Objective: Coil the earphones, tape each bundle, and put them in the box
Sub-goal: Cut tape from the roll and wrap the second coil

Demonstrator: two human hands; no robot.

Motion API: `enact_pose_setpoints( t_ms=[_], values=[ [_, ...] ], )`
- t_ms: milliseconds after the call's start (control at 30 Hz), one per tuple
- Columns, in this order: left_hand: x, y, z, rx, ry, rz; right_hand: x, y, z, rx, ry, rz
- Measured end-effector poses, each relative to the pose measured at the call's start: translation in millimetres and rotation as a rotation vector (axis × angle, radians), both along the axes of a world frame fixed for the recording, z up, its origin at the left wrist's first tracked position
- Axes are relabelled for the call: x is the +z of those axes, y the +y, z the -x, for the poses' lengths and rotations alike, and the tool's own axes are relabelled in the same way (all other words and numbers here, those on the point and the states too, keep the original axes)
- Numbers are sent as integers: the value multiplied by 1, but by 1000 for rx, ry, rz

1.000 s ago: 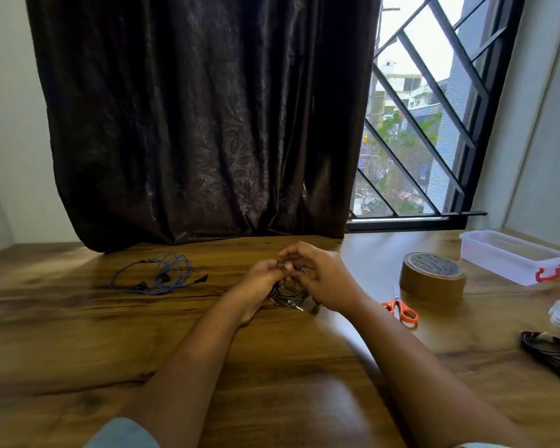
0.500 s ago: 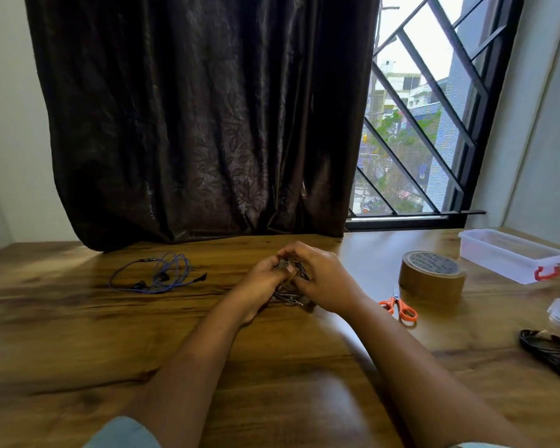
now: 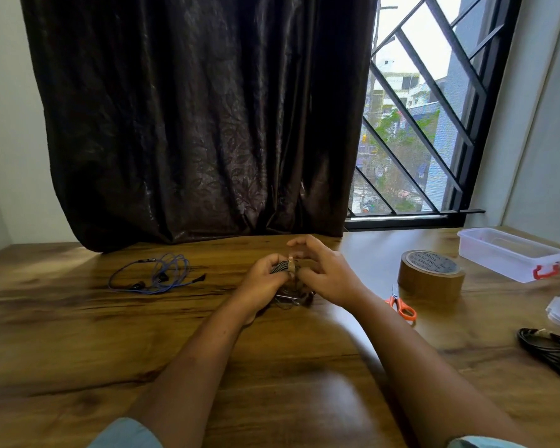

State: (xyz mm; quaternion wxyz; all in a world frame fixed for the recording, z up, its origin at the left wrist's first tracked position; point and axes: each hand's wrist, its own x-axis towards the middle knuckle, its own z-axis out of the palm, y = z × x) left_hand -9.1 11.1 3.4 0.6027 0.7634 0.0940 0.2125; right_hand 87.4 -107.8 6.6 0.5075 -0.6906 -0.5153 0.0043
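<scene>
Just left of the tape roll [image 3: 430, 274], over the bench [image 3: 78, 334], our left hand [image 3: 265, 284] curls its fingers round the dark earphone bundle [image 3: 280, 269] so the coils hold together while our right hand [image 3: 328, 276] pinches a tape strip [image 3: 291, 264] around it.

wooden table [image 3: 78, 350], dark grain streaks, glare patch on the near side. dark brown curtain [image 3: 191, 124] hangs to the tabletop and covers the window's left part. black diagonal grille [image 3: 434, 87] on the uncovered right part; buildings [image 3: 398, 85] and trees [image 3: 401, 137] outside. pale wall [image 3: 7, 124] at left.
</scene>
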Motion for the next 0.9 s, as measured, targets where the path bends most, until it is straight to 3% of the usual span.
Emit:
enact_pose_setpoints(
  t_ms=[233,500,800,900],
  values=[
    [-3,0,-4,22,-21,-29,3,1,4,-102,109,-30],
    [-5,-7,-8,136,-72,-158,5,3,5,-196,91,-90],
    [-3,-14,-4,384,-109,-565,5,8,9,-232,188,-81],
    [0,-17,0,494,-131,-722,8,9,11,-157,376,-31]
  ],
)
